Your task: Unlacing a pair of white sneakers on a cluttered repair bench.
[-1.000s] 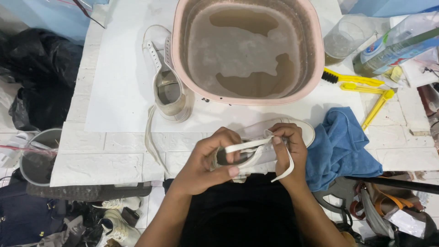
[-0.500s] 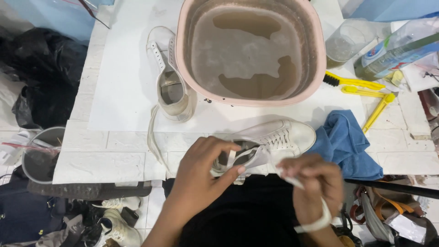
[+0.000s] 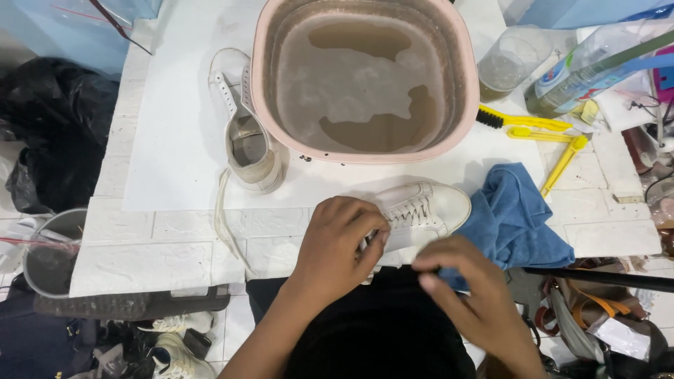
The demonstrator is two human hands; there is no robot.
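Note:
A white lace-up sneaker point(image 3: 428, 209) lies on its side at the front edge of the white table point(image 3: 175, 140), toe pointing right. My left hand point(image 3: 337, 247) grips its heel end. My right hand point(image 3: 472, 291) hovers just below the shoe with its fingers curled together, the fingertips by the corner of a blue cloth point(image 3: 519, 221). No lace shows in that hand, and what it pinches is hidden. A second white sneaker point(image 3: 249, 144), unlaced, stands beside the basin, and a loose white lace point(image 3: 221, 217) trails from it across the table.
A pink basin point(image 3: 467, 91) of murky brown water fills the table's back middle. Yellow brushes point(image 3: 533, 125) lie to its right, beside a clear cup point(image 3: 507, 67) and a bottle point(image 3: 583, 77). A grey bucket point(image 3: 49, 256), a black bag point(image 3: 49, 133) and more shoes point(image 3: 175, 340) sit at floor level on the left.
The lace held across the shoe by both hands was pulled down and away by my right hand. That hand has since come back up beside the shoe, and the lace is out of sight.

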